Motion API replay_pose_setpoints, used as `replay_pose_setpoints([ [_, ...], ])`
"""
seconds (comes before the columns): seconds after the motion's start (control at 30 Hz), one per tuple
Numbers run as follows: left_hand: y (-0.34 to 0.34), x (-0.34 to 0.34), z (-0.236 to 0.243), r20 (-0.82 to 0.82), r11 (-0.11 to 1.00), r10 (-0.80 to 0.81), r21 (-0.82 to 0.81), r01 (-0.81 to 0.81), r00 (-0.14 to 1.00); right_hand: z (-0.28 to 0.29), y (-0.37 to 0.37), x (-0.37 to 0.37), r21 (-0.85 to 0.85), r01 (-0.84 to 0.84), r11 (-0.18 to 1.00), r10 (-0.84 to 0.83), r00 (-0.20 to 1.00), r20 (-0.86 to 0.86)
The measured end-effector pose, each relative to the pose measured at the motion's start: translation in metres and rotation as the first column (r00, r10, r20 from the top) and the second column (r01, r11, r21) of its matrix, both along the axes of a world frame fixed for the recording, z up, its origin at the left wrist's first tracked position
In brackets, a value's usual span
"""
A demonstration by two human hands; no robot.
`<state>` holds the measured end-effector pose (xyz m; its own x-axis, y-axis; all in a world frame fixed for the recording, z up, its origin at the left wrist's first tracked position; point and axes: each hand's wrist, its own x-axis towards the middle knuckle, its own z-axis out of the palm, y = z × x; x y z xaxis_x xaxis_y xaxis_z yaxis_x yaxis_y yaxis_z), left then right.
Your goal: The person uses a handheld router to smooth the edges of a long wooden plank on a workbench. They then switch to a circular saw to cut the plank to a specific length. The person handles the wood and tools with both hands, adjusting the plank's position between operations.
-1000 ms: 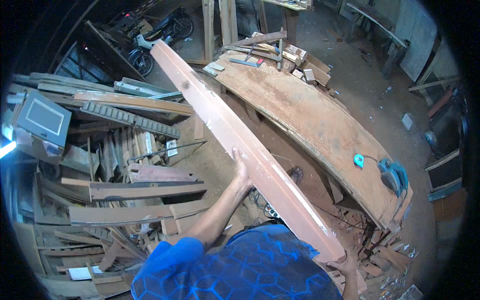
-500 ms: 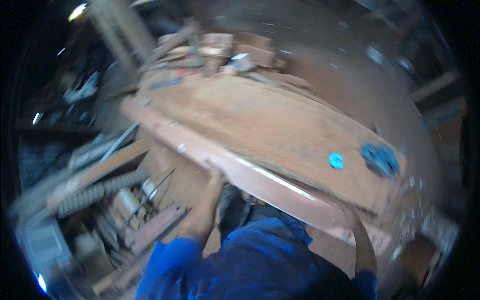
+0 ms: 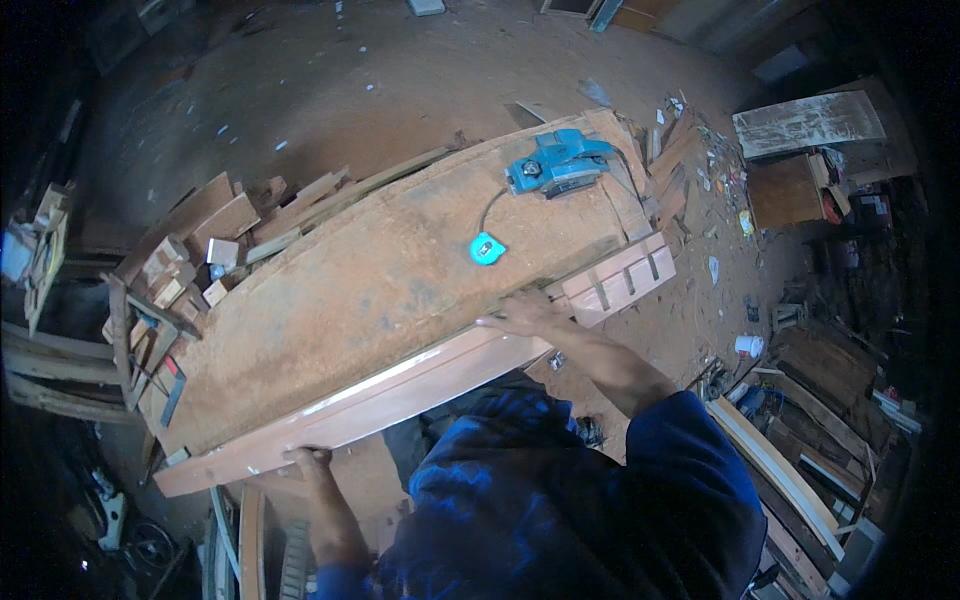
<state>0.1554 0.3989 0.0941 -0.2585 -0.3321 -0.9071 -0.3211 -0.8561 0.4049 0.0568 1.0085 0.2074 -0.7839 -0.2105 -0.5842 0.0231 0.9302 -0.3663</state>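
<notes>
One plank (image 3: 400, 396) along the near edge of the counter (image 3: 350, 300) — left hand (image 3: 312, 460) gripping, right hand (image 3: 535, 313) draped, grip unclear. Positioning, I'd guess; next move needs even support.

Place: woodworking workshop
Tool: blue corded planer (image 3: 562, 163), set beyond the right hand (image 3: 530, 314)
Timber: brown wooden offcuts (image 3: 232, 217), heaped beyond the left hand (image 3: 309, 459)

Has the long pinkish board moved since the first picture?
Yes: the board has moved toward the workbench; the earlier gap between them has closed, and it runs along the near edge.
</notes>
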Motion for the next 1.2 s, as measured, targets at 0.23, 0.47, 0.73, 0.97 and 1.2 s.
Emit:
replay_pose_setpoints([
  [0.23, -0.065, -0.016, -0.030, -0.015, 0.984, -0.109, -0.142, 0.106, 0.994, -0.028, -0.079, -0.022, -0.023, -0.050, 0.998, 0.049, 0.997, -0.062],
  [0.47, -0.080, -0.001, -0.066, -0.128, 0.973, -0.230, -0.059, 0.224, 0.965, -0.051, -0.100, 0.014, 0.280, -0.362, 0.889, 0.430, 0.872, -0.235],
  [0.73, -0.036, 0.009, -0.073, -0.072, 0.983, -0.172, -0.082, 0.166, 0.982, -0.057, -0.061, 0.010, 0.216, -0.317, 0.924, 0.358, 0.913, -0.194],
  [0.97, -0.018, 0.020, -0.066, 0.224, 0.828, -0.482, -0.199, 0.524, 0.847, -0.076, -0.032, 0.013, 0.121, -0.104, 0.987, 0.126, 0.973, -0.195],
  [1.2, -0.025, 0.040, 0.010, 0.289, 0.569, -0.702, -0.322, 0.757, 0.651, -0.056, -0.080, 0.030, 0.147, -0.170, 0.974, 0.205, 0.940, -0.274],
])
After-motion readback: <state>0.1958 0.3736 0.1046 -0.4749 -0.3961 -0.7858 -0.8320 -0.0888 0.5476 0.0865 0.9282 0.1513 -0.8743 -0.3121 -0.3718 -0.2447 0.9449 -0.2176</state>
